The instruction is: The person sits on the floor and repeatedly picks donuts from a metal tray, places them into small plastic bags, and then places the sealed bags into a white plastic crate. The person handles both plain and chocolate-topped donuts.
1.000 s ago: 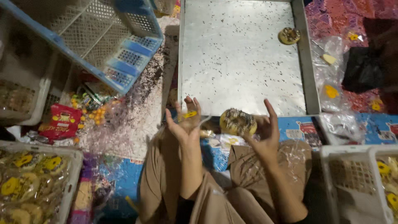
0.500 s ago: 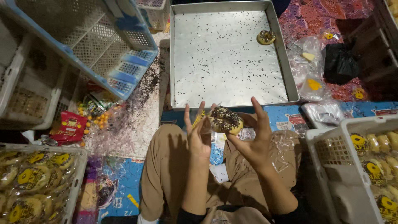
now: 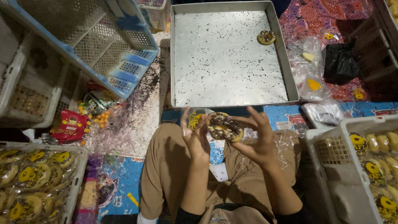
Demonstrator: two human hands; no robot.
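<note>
The right hand grips a chocolate-sprinkled donut by its fingertips, the pastry sticking out at the hand's 10 o'clock, above the person's lap. The left hand stands just at the donut's 9 o'clock, fingers spread upward and pinching the mouth of a clear bag with a yellow print; its fingertips sit right beside the donut, though whether they touch it I cannot tell. Both hands hover over knees in tan trousers. At 12 o'clock from the hands lies a big metal tray, dotted with dark sprinkles, with 1 more donut near its far right corner. At 10 o'clock a blue and white crate tilts on its side. At 8 o'clock a white basket holds bagged donuts, and at 3 o'clock another basket holds more. At 1 o'clock a black bag sits on patterned cloth.
</note>
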